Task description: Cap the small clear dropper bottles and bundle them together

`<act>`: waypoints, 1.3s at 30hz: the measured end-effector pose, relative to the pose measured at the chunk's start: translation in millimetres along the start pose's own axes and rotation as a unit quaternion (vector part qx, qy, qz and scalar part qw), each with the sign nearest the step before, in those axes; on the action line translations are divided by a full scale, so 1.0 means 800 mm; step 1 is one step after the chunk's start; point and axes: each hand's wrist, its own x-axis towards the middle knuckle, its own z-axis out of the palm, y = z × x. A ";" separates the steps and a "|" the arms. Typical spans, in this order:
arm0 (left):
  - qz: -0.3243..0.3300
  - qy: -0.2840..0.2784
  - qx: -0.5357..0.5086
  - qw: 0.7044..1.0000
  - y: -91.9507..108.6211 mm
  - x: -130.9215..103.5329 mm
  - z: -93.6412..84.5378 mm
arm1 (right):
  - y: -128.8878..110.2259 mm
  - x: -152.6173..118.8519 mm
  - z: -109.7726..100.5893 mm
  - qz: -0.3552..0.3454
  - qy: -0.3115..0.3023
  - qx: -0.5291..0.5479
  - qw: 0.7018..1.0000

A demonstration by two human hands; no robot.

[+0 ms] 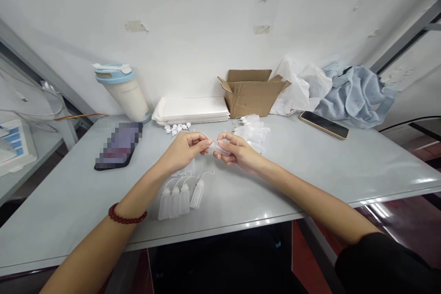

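Note:
My right hand is closed around a small translucent plastic squeeze bottle, which lies tilted between its fingers. At the bottle's left end, thumb and forefinger of my left hand are pinched together; what sits between them is too small and hidden to make out. In front of my left hand, several similar bottles with thin curved tubes lie side by side, and a single bottle lies just right of them. Another pile of bottles is behind my right hand. Small white caps lie beyond my left hand.
Along the wall stand a tumbler, a stack of white sheets or envelopes, an open cardboard box, a white plastic bag and blue cloth. One phone lies left, another phone right, on the grey table.

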 end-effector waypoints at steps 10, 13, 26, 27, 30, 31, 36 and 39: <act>0.020 0.011 0.004 1.000 0.002 -0.003 0.003 | 0.003 0.004 -0.005 0.033 0.024 0.014 0.999; 0.020 0.007 -0.008 1.000 0.003 -0.003 0.002 | 0.002 0.004 -0.004 0.030 0.030 0.012 0.999; -0.008 -0.022 -0.012 1.000 0.003 -0.004 0.005 | 0.000 0.003 -0.002 0.047 0.015 0.021 0.999; -0.009 -0.015 -0.010 1.000 0.004 -0.004 0.006 | 0.001 0.003 -0.001 0.044 0.015 0.020 0.999; -0.016 0.011 -0.015 1.000 0.007 -0.003 0.009 | 0.003 0.004 0.000 0.005 0.024 -0.007 1.000; -0.022 0.023 -0.021 0.999 0.007 -0.002 0.009 | 0.003 0.004 0.001 -0.014 0.032 -0.035 0.999; -0.066 0.056 -0.070 0.994 0.002 0.000 0.009 | 0.009 0.004 0.002 -0.107 0.090 -0.253 0.957; -0.051 0.036 -0.076 0.995 -0.003 0.000 0.006 | 0.013 0.005 0.001 -0.138 0.105 -0.323 0.931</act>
